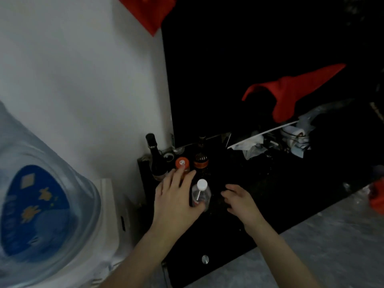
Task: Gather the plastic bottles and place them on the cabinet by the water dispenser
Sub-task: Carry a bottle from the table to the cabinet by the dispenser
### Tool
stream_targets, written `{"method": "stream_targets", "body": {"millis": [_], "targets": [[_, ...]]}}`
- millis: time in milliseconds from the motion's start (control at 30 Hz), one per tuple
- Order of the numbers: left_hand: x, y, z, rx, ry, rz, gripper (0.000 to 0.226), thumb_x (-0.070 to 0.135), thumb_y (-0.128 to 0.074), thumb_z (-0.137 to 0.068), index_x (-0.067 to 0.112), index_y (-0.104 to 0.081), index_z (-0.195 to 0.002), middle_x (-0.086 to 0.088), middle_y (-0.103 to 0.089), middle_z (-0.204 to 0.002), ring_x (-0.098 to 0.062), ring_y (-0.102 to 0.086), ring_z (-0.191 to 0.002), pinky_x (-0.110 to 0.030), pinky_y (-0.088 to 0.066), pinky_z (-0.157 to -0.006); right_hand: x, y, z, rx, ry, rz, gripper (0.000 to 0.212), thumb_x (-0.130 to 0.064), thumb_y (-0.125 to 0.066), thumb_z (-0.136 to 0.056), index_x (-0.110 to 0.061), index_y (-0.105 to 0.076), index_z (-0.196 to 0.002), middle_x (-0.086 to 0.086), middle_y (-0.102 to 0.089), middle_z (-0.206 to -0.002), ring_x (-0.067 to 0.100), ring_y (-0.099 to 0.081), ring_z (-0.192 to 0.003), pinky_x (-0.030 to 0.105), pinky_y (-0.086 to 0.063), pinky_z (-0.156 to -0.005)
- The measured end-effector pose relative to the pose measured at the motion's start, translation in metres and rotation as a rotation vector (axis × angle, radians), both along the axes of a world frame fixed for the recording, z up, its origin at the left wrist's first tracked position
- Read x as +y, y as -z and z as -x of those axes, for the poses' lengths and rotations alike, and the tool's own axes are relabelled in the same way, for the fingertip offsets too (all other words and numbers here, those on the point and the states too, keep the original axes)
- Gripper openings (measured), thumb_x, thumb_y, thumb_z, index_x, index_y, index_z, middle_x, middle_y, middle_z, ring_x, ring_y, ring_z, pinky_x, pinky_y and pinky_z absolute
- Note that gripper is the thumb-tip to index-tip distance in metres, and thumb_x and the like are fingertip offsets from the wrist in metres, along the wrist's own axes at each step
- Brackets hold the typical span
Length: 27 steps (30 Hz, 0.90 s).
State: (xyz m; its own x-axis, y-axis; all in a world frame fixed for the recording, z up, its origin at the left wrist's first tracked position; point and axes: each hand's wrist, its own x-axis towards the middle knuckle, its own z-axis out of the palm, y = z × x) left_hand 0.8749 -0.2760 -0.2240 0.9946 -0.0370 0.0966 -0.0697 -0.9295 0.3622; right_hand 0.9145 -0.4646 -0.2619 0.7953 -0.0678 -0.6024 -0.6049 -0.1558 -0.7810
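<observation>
Pretty dim room, with a plain white wall [83, 69] on the left next to a big black panel [249, 48], red cloth [291, 92] draped in front of it, and a grey mottled floor [332, 246] at the bottom right.

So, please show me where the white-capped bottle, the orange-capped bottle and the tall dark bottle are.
white-capped bottle [202, 185]: head view, on its white cap.
orange-capped bottle [182, 162]: head view, on its orange cap.
tall dark bottle [156, 154]: head view, on its dark shoulder below the neck.
</observation>
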Motion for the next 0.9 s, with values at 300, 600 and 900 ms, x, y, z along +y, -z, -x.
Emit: {"method": "stream_targets", "body": {"millis": [300, 600, 900], "targets": [[0.039, -0.094, 0.028, -0.122, -0.034, -0.251, 0.08, 0.057, -0.077, -0.063, 0.025, -0.059, -0.134, -0.009, -0.051, -0.15, -0.035, -0.05, -0.135, -0.055, -0.045, -0.104, 0.043, -0.12, 0.051, -0.656, -0.582, 0.806, 0.071, -0.04, -0.058, -0.094, -0.029, -0.023, -0.155, -0.003, -0.022, -0.162, 0.019, -0.029, -0.144, 0.038, -0.039, -0.111], [0.074, -0.139, 0.114, -0.18, 0.0, -0.24, 0.071, 0.054, -0.07, -0.071, 0.027, -0.057, -0.136, -0.005, -0.045, -0.155, -0.03, -0.046, -0.14, -0.049, -0.042, -0.107, 0.09, -0.171, 0.136, -0.763, -0.594, 1.066, 0.074, -0.043, -0.055, -0.094, -0.031, -0.016, -0.156, -0.001, -0.016, -0.164, 0.019, -0.02, -0.149, 0.038, -0.026, -0.116], [0.123, -0.122, 0.221, -0.141, -0.027, -0.238, 0.074, 0.051, -0.076, -0.074, 0.027, -0.052, -0.139, -0.004, -0.036, -0.16, -0.03, -0.038, -0.145, -0.051, -0.038, -0.111, 0.142, -0.167, 0.237, -0.755, -0.659, 1.096, 0.078, -0.042, -0.06, -0.089, -0.031, -0.019, -0.155, -0.003, -0.023, -0.161, 0.022, -0.026, -0.146, 0.042, -0.033, -0.113]]}}
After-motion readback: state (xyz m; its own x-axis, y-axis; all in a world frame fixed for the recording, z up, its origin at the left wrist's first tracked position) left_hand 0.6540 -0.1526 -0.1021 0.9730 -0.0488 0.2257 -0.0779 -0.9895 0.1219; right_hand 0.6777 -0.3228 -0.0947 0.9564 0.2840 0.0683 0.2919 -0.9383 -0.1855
